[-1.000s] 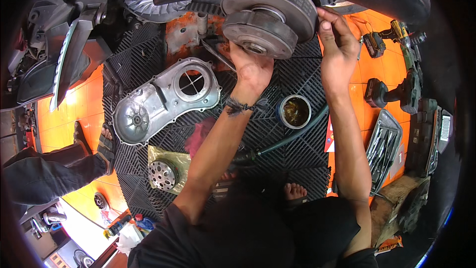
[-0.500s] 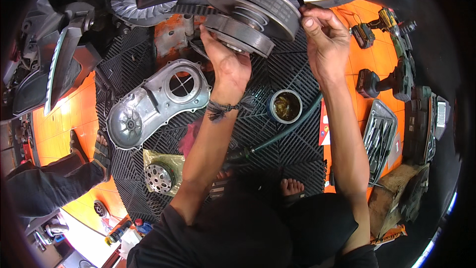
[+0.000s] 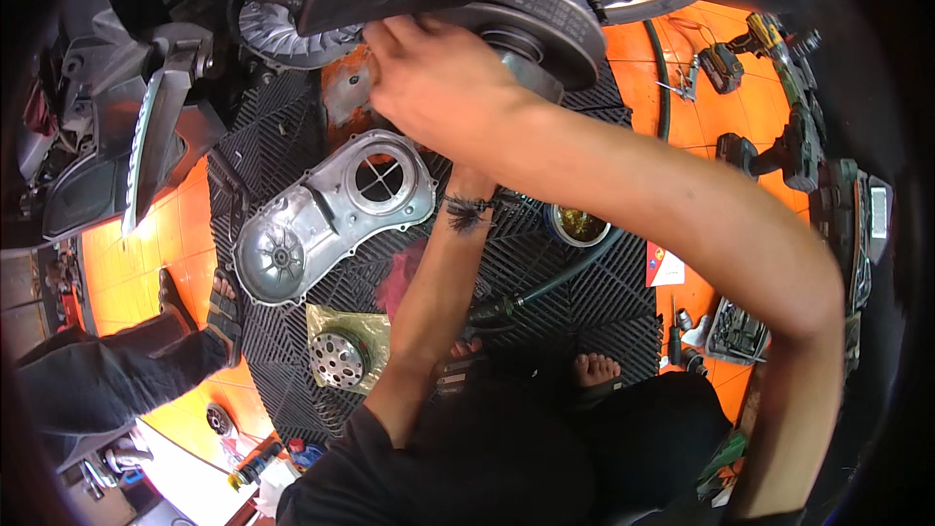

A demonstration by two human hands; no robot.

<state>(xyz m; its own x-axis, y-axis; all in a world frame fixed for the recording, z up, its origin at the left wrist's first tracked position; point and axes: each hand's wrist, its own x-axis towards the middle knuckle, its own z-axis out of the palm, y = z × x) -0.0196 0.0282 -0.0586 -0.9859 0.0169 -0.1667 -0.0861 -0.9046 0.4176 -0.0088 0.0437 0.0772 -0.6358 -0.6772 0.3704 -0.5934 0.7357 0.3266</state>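
My right hand (image 3: 433, 83) reaches across to the left, its fingers bent at the gap beside the finned metal fan (image 3: 295, 36). Whatever those fingers grip is hidden behind them. Below the right forearm shows only the wrist of my left hand (image 3: 472, 183); its fingers are covered. Both hands are at the clutch assembly (image 3: 534, 75), a round metal unit with a spring, mostly covered by my right arm. Behind it stands a dark wheel (image 3: 560, 27). A silver crankcase cover (image 3: 336, 209) lies on the black mat, left of my left wrist.
A perforated round clutch part (image 3: 339, 358) rests on yellowish plastic. A can of brownish liquid (image 3: 581, 224) stands beside a hose (image 3: 555, 276). Cordless drivers (image 3: 804, 146) and an open tool tray (image 3: 737, 331) lie at right. Another person's sandalled foot (image 3: 224, 317) is at left.
My right hand has left the dark part by the wheel and crossed leftward over my left hand. The view has shifted, so floor things appear farther right.
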